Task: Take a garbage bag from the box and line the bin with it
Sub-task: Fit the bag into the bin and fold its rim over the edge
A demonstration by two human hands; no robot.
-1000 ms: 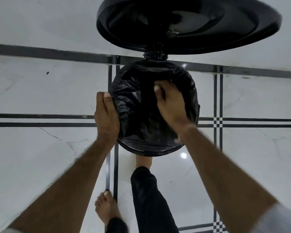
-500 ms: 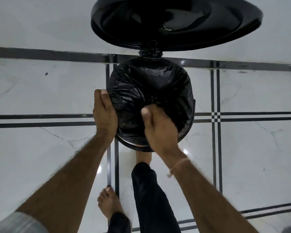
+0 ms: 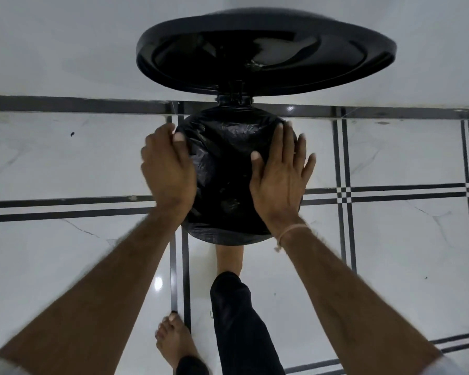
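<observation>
Frame centre – black garbage bag (image 3: 228, 169) stretched over the bin (image 3: 228, 240) mouth, lid (image 3: 266, 50) up. Left hand (image 3: 168, 171) fingers curled pinching bag's left edge; right hand (image 3: 279, 180) flat, fingers spread – on right edge

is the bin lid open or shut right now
Open. The black lid stands raised on its rear hinge, underside showing, above the bin mouth lined with the black garbage bag. A foot reaches under the bin's front, apparently pressing a hidden pedal.
</observation>
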